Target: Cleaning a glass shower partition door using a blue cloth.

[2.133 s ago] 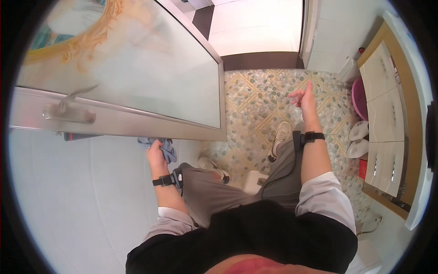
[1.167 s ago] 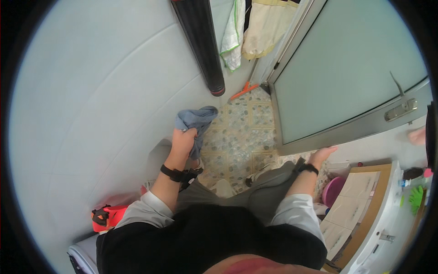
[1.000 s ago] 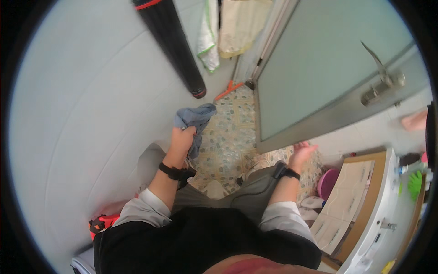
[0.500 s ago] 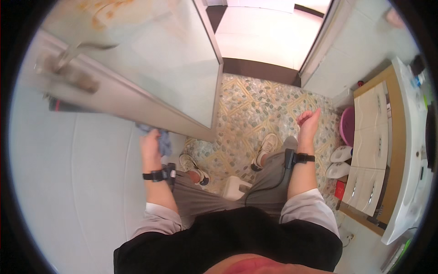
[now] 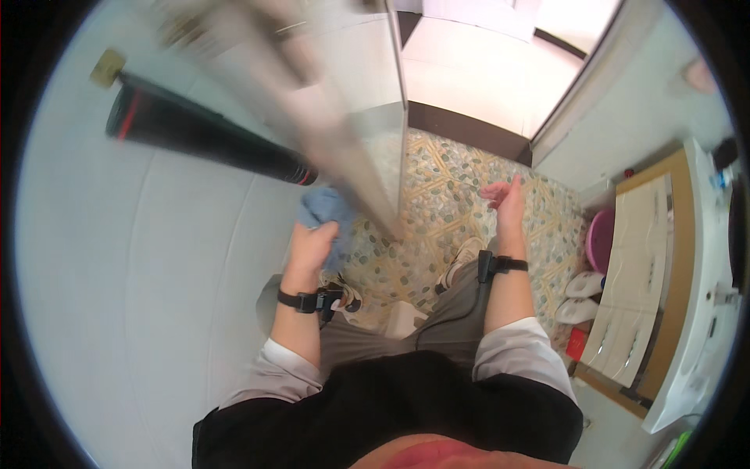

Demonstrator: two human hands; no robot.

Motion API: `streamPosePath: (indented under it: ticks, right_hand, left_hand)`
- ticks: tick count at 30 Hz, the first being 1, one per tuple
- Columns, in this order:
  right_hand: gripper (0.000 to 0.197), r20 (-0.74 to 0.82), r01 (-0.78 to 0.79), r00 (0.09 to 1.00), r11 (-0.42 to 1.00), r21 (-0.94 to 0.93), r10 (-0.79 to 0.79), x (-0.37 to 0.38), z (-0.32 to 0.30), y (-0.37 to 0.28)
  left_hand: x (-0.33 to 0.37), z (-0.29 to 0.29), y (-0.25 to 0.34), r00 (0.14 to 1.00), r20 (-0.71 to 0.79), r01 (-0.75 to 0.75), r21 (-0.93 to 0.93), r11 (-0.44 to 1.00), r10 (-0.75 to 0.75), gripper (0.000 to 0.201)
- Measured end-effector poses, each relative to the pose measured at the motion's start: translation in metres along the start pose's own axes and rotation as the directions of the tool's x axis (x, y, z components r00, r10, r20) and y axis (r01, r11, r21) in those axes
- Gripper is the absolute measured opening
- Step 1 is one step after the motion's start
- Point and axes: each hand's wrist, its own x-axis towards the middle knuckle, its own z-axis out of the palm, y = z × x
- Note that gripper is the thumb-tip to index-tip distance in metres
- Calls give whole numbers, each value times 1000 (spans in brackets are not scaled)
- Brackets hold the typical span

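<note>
My left hand is closed round a blue cloth, which spills out above and beside the fingers. Just beyond the cloth is the lower edge of a glass-panelled door, blurred by motion. A long black tube-shaped thing with red bands lies along the pale wall behind the door, its lower end close to the cloth. My right hand hangs over the floor with nothing in it, the fingers apart and partly curled.
On the right stand a washbasin cabinet, a pink basin, two white bottles and a red box. A doorway with a dark sill opens ahead. Near my feet is a small white stool.
The door has swung away from the left wall, uncovering the black tube-shaped thing. My left hand has moved right with the cloth. My right hand has shifted slightly left.
</note>
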Motion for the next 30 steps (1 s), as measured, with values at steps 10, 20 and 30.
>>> streamPosePath:
  ticks: [10, 20, 30]
  right_hand:
    - [65, -236, 290, 939, 945, 151, -251, 13, 31, 32]
    - [74, -337, 313, 921, 887, 339, -197, 5, 47, 5]
    - [69, -282, 135, 956, 976, 170, -83, -23, 41, 2]
  left_hand:
    - [-38, -102, -14, 1000, 4, -19, -306, 952, 22, 34]
    - [-60, -140, -14, 986, -165, -51, -405, 913, -19, 30]
    - [19, -38, -11, 997, 6, -75, -225, 971, 79, 20]
